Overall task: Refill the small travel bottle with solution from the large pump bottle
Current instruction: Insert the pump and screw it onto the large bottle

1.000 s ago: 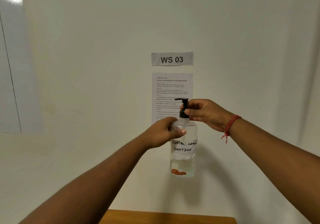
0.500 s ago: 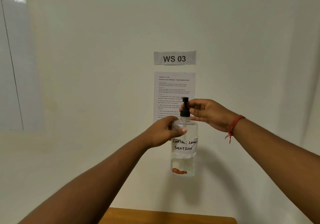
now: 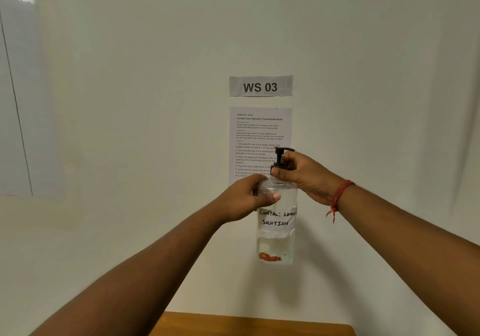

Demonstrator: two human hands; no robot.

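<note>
The left hand [image 3: 244,196] grips the pump bottle [image 3: 277,221] at its shoulder. Just above it, the right hand [image 3: 304,176] pinches the black pump collar [image 3: 278,165].

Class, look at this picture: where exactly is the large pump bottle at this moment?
In the head view, the pump bottle is held in the air right of centre, before the instruction sheet; the left hand grips its shoulder, the right hand its black collar.

My bare forearms, no sleeves

My right wrist wears a knotted red thread bracelet [image 3: 339,197], its loose ends dangling below.
</note>
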